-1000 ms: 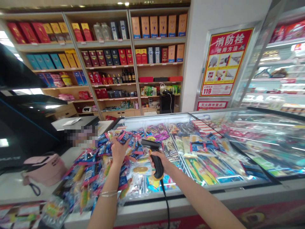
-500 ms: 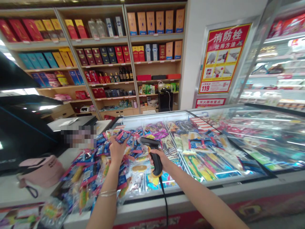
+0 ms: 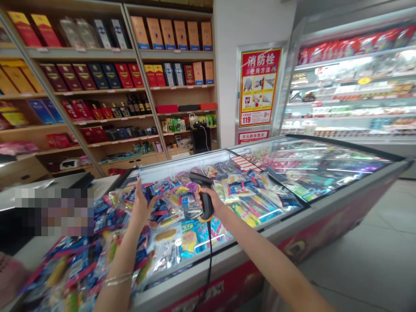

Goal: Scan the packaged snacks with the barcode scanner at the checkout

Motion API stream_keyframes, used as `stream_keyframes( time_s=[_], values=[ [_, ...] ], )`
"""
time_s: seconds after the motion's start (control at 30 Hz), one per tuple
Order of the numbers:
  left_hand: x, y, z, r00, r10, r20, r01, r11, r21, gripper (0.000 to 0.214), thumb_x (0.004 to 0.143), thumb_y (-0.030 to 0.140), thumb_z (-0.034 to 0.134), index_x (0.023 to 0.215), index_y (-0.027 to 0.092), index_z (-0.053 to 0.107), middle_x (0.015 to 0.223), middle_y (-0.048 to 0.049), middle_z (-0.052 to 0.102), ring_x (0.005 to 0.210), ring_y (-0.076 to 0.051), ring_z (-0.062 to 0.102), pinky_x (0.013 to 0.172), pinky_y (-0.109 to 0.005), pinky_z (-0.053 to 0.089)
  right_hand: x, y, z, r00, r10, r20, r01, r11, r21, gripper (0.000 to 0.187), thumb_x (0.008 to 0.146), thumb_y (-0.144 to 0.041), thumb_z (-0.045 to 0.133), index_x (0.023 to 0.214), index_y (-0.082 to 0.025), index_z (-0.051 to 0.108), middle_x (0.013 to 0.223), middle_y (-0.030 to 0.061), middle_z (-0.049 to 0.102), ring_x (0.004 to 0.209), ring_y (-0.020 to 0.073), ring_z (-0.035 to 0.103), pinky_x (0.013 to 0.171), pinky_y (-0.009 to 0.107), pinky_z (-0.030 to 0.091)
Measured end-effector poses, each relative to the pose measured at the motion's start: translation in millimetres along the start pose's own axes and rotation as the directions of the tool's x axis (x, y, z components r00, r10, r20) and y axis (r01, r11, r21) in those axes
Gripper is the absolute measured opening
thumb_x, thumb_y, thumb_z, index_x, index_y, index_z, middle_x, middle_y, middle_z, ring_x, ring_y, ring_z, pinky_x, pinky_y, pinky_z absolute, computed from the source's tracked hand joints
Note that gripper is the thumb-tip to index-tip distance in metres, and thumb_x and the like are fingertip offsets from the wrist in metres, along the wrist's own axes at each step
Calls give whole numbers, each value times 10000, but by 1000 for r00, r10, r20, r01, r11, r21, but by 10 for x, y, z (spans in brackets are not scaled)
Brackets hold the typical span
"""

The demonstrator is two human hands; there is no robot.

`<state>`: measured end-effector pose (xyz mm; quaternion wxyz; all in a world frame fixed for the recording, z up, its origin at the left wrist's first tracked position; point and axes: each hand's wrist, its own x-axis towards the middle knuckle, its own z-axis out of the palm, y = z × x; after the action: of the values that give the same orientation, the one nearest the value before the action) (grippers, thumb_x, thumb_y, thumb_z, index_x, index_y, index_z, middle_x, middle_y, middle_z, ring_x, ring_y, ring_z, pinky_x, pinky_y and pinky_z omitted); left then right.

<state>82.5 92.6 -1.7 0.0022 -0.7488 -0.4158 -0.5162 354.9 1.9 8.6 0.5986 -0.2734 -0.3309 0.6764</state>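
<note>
My right hand (image 3: 212, 200) grips a black and yellow barcode scanner (image 3: 207, 207) by its handle, with a cord hanging down over the freezer's front. The scanner's head is over the freezer's glass top, near some packets. My left hand (image 3: 142, 204) has its fingers stretched apart and holds nothing visible; it is over a heap of clear packets with blue and pink labels (image 3: 78, 264). Yellowish, elongated food shows through several packets. Whether the left hand touches the packets I cannot tell. More such packets (image 3: 237, 185) lie right of the scanner.
The chest freezer (image 3: 269, 232) runs away to the right, full of packaged goods under glass. A pink bag (image 3: 11, 277) is at the left edge. Shelves of boxed bottles (image 3: 107, 78) stand behind, and a lit refrigerated display (image 3: 351, 93) is at the right.
The view has swung to the right. My left hand's fingers, earlier down among the packets, now point up and apart. The scanner stays in my right hand.
</note>
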Motion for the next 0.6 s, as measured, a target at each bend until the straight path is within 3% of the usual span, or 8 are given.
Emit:
stream_keyframes(
  time_s=[0.1,0.23,0.37,0.53,0.6],
  values=[
    [102,304,127,976,41,214,-48,998,28,772,855,397,532,1503,154,190,1396,-201,450,1335,-314,411,1079,-478,350,-180,-174,-251,996,-53,-72,52,999,-8,242,606,-359,708,671,-179,560,546,-30,561,425,83,460,398,214,366],
    [122,872,386,896,21,444,-37,999,26,700,848,266,496,1501,235,246,1304,-146,567,1190,-289,561,985,-437,436,-396,-457,-649,975,-108,-194,101,994,-47,208,621,-326,703,690,-178,573,542,-24,559,421,83,457,392,210,361],
    [-32,1368,863,848,-30,529,52,998,-27,759,813,200,534,1506,257,229,1255,-116,623,1039,-269,645,890,-367,478,-595,-727,-1080,926,-193,-324,187,981,-50,187,647,-301,693,699,-187,555,549,-22,559,428,88,467,397,211,373],
    [-259,1784,1632,778,-131,614,213,975,-62,798,845,253,542,1528,238,128,1016,-81,701,815,-217,671,778,-322,499,-846,-915,-1574,841,-272,-468,294,955,-29,192,652,-288,691,684,-191,528,552,-21,557,437,97,472,394,221,392],
    [-317,1889,1917,793,-163,588,232,972,-43,781,868,281,522,1529,213,112,1050,-110,680,862,-221,669,790,-331,500,-901,-950,-1730,820,-287,-495,299,953,-56,195,649,-289,692,694,-191,530,554,-23,556,432,97,471,385,219,387]
  ],
)
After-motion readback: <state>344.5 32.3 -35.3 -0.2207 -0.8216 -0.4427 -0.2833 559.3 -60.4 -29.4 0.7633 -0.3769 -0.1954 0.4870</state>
